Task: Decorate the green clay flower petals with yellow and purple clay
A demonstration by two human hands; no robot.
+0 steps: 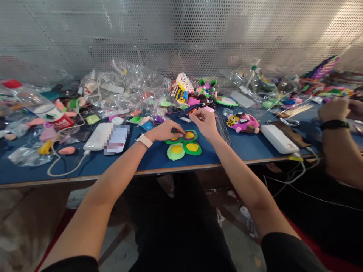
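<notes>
My left hand (pixel 167 131), with a white watch on its wrist, rests on the blue table (pixel 119 162) and pinches the edge of a green clay shape with yellow and purple centres (pixel 185 144). My right hand (pixel 204 121) hovers just beyond that shape, fingers curled in a pinch around something too small to make out. Dark pliers (pixel 187 110) lie just behind the right hand. The clay shape has several rounded lobes lying flat near the table's front edge.
Clear plastic bags (pixel 124 94) and colourful clay figures (pixel 204 92) crowd the back of the table. Two white power banks (pixel 98 136) (pixel 279 138) with cables lie left and right. Thin wires (pixel 225 132) lie beside a pink figure (pixel 244 122). Another person's arm (pixel 337 128) works at the right.
</notes>
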